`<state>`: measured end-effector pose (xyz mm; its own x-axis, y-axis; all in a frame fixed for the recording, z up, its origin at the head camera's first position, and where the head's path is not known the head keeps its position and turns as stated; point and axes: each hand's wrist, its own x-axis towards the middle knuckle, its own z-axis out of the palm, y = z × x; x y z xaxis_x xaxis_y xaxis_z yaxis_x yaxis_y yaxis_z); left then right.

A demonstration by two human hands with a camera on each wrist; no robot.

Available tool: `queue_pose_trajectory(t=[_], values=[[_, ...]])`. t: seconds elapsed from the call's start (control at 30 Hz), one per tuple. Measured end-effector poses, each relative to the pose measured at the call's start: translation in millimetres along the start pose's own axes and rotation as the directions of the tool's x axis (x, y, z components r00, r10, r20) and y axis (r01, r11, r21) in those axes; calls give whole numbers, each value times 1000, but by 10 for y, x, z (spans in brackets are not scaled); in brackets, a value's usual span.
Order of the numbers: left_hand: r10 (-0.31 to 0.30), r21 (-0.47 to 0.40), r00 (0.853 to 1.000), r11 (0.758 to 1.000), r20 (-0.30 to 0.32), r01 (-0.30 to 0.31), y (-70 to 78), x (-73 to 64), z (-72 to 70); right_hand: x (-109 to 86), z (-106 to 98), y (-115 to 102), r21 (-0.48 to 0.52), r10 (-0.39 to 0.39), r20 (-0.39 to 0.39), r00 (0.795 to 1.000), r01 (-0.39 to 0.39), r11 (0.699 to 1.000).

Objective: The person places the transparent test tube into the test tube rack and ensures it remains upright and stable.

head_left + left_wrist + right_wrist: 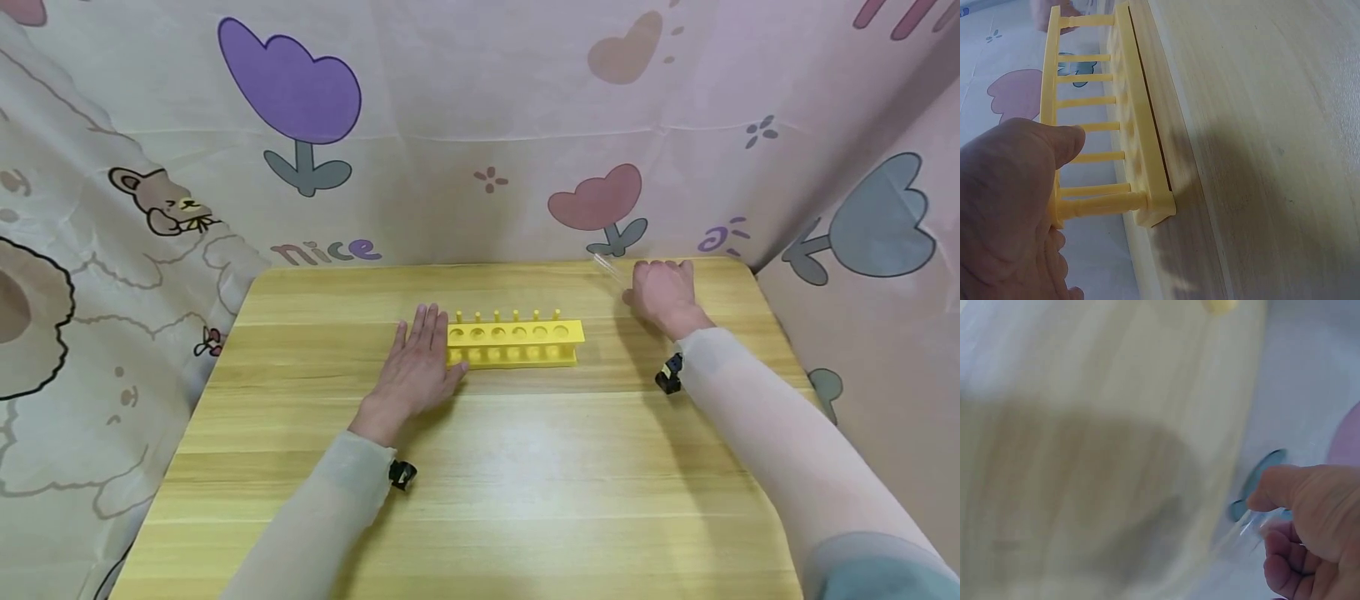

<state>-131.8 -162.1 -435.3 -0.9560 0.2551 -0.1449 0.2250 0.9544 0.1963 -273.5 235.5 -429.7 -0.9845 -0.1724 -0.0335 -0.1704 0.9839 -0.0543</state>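
A yellow test tube rack [514,335] stands on the wooden table with its row of round holes facing up and short pegs along the back. My left hand [417,367] rests at the rack's left end, fingers straight and together, thumb at the front corner. The left wrist view shows that thumb [1069,142] lying over the rack [1141,106] near its end post. Toward the far right of the table, my right hand [663,293] pinches a clear test tube [609,267] between thumb and fingers. The tube [1244,528] slants out from the fingertips, blurred in the right wrist view.
The wooden table [525,467] stretches forward to a printed curtain [450,200] right behind its far edge. Another curtain side [885,333] runs along the right. Small black devices are strapped at both wrists.
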Motion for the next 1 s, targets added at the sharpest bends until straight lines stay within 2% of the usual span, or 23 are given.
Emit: queue_pose_trajectory(t=[0.2, 0.3, 0.5, 0.77, 1.0], values=[[0, -2, 1000, 1000, 8, 0, -10, -3, 1, -75, -211, -160, 50, 0, -98, 995, 5, 999], [1, -4, 1000, 1000, 8, -1, -13, 0, 6, -125, -266, -229, 132, 0, -123, 992, 17, 991], [-5, -6, 1000, 1000, 14, 5, -7, 7, 9, -228, -256, -304, 280, -29, -194, 981, 84, 956], [-1, -3, 1000, 1000, 10, 1, 0, -7, 3, -340, -187, -310, 265, -77, -269, 960, 150, 953], [3, 0, 1000, 1000, 15, -4, 3, -7, -17, -433, -206, -318, 245, -107, -255, 961, 171, 954]])
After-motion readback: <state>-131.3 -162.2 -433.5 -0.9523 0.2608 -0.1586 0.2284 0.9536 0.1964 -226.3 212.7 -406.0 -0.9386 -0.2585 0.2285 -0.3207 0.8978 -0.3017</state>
